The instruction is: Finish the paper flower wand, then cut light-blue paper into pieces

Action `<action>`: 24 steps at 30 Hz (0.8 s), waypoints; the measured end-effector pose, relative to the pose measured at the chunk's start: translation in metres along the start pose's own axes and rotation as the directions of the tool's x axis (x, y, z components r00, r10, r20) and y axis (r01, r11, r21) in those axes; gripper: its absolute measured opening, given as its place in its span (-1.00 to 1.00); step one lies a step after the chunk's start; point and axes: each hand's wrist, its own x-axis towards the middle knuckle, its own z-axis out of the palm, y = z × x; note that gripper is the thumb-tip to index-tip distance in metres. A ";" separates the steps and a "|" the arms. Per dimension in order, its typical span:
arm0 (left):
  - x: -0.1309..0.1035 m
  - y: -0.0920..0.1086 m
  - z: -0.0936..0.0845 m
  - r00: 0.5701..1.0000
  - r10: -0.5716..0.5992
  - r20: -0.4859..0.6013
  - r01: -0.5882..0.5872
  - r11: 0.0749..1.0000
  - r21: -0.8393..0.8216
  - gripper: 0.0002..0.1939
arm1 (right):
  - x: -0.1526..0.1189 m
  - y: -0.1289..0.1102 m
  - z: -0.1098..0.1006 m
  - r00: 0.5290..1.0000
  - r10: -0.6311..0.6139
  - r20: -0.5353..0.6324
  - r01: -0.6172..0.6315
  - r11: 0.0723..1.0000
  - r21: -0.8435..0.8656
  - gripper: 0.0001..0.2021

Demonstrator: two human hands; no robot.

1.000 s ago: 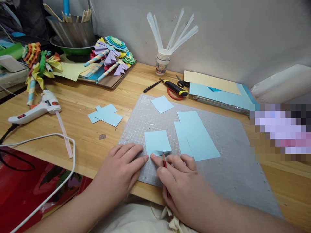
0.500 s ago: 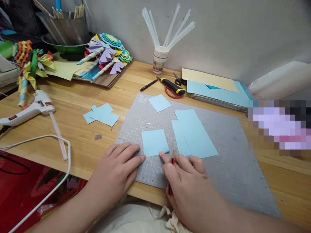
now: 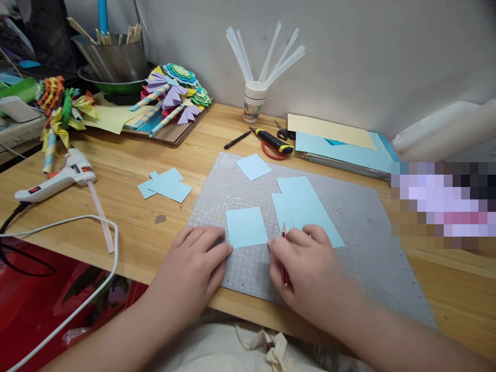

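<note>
A light blue paper square lies flat on the grey cutting mat. My left hand rests palm down at its lower left corner, a fingertip touching the edge and the fingers loosely stretched. In my right hand a red and black pencil stands tip up, with the fingers curled round it. That hand's index fingertip is at the square's lower right corner. Just beyond are larger blue paper sheets, partly hidden by my right hand. Another blue square lies at the mat's far edge.
A white glue gun and its cable lie at left, near small blue paper pieces. Behind the mat are a black pen, pliers, scissors, and a paper cup of glue sticks. Paper flowers lie back left.
My right hand has moved right along the square's lower edge, carrying the pencil. The square's lower right corner, bent up before, now lies flat. My left hand has stayed at the left corner.
</note>
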 end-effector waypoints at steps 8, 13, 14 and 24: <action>0.024 0.003 0.006 0.999 -0.025 0.026 0.027 0.996 -0.085 -0.84 | 0.011 0.027 0.011 0.994 -0.088 0.064 0.058 0.925 0.375 -0.83; 0.028 0.005 0.008 1.000 -0.026 0.000 0.026 0.999 -0.045 -0.87 | 0.017 0.023 0.018 0.996 -0.049 0.077 0.015 0.921 0.389 -0.82; 0.029 0.005 0.008 1.000 -0.030 -0.005 0.030 0.998 -0.051 -0.88 | 0.018 0.023 0.020 0.995 -0.050 0.085 0.013 0.922 0.386 -0.82; 0.021 0.004 0.001 0.977 0.033 -0.213 -0.071 0.982 -0.175 -0.77 | 0.011 0.020 0.007 0.966 0.196 0.168 -0.229 0.352 0.908 -0.79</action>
